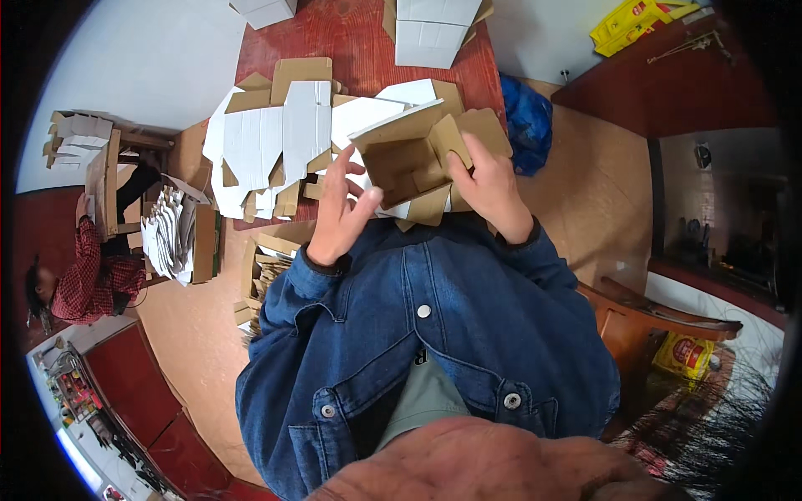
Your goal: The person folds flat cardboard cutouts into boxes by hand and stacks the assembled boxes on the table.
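Gripped between thumb and fingers of the right hand [491, 185] is a side flap [448, 138] of an open corrugated carton [401, 164], white outside and brown inside. Left hand [338, 213] is held loosely spread at the carton's left side; firm contact cannot be confirmed. The carton is positioned at the near edge of a red wooden table [359, 37], where flattened carton blanks [253, 142] are piled to its left.

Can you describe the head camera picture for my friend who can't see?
A right hand holds an open cardboard box by a flap, left hand beside it, at a red table with flattened white cartons. Far left, another person wears a checked top.
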The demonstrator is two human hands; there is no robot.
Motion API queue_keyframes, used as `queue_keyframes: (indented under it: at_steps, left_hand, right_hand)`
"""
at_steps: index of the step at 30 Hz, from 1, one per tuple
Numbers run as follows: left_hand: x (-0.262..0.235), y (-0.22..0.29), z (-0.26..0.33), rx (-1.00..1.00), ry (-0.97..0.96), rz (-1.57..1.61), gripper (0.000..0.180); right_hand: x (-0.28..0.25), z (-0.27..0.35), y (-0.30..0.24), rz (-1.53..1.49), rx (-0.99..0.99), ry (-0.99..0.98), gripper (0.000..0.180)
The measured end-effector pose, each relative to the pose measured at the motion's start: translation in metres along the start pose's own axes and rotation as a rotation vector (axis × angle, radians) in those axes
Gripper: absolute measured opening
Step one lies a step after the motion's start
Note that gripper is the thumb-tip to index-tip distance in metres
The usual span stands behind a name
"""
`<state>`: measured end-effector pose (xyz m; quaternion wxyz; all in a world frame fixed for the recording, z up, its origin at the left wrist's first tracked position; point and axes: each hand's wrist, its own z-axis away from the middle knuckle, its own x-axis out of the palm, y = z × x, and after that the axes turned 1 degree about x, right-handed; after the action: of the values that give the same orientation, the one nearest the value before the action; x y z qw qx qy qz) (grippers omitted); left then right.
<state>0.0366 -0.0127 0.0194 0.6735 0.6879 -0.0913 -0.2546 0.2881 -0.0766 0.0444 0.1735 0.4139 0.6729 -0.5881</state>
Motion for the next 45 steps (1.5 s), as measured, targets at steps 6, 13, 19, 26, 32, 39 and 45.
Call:
queue_keyframes:
  at_steps: [6,13,19,26,32,39,45]
  left_hand:
    - [-0.005,-0.039,-0.009,0.078,0.042,0.082,0.047]
    - [-0.004,-0.007,-0.002,-0.221,0.04,0.344,0.034]
    - [0.0,-0.01,-0.004,-0.091,0.049,0.238,0.03]
    - [0.006,-0.005,-0.003,-0.068,-0.003,0.22,0.032]
    - [-0.002,-0.012,-0.004,-0.128,-0.078,0.301,0.031]
    - [0.001,-0.012,-0.009,-0.148,-0.018,0.296,0.028]
    - [0.001,-0.017,-0.009,-0.12,0.016,0.235,0.029]
  right_hand:
    - [0.006,-0.004,0.013,-0.484,0.309,-0.098,0.036]
    - [0.004,0.003,0.016,-0.263,0.178,0.029,0.047]
    - [-0.008,-0.007,-0.025,0.078,-0.497,0.04,0.03]
    - [0.059,-0.045,-0.008,0.39,-0.407,-0.556,0.006]
    - [0.052,-0.051,-0.007,0.384,-0.38,-0.627,0.009]
    - [0.043,-0.048,-0.009,0.157,-0.461,-0.514,0.009]
    - [0.039,-0.053,-0.005,0.137,-0.424,-0.866,0.007]
